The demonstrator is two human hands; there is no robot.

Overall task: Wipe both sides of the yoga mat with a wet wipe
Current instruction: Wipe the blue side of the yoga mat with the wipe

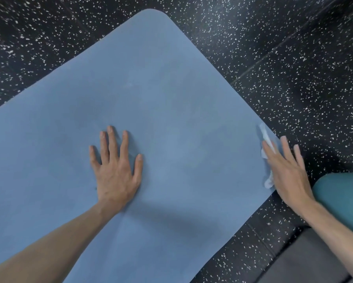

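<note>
On the blue mat [161,88], our left grip [115,172] presses flat, fingers spread; at the mat's right edge our right grip [285,172], fingers straight, presses down a white wipe [265,136]; beyond, speckled black floor [294,48] surrounds the mat.

I'm seeing left hand [115,172] and right hand [287,170] trailing bare forearms; teal fabric is covering the knee [343,198].
</note>
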